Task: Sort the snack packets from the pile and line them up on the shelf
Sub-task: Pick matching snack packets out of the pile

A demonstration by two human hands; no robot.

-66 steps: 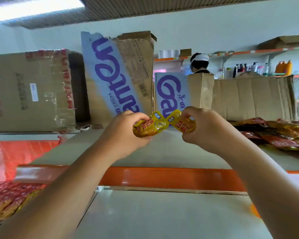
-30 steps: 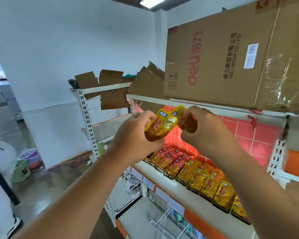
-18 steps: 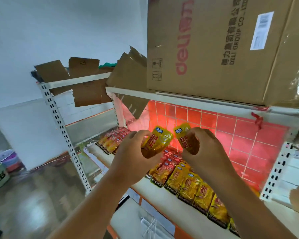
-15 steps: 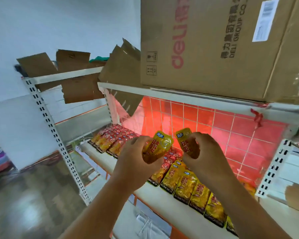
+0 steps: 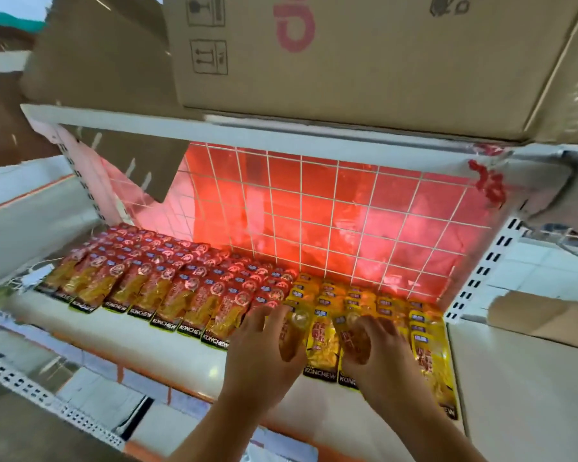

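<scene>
Left hand (image 5: 264,356), right hand (image 5: 376,353) atop yellow packets (image 5: 324,338), seemingly one apiece.

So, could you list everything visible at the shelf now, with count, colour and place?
Shelf: one, white, orange front edge.
Red packets: many, red and gold, rows at its left.
Yellow packets: many, yellow, rows at its right.
Held packets: two, yellow, over the yellow rows.
Wire grid: one, white on red, behind the packets.
Cardboard box: one, brown, on the board above.
Cardboard pieces: several, brown, upper left, far right.
Left grip: bare hand, holds one packet.
Right grip: bare hand, holds the other.
</scene>
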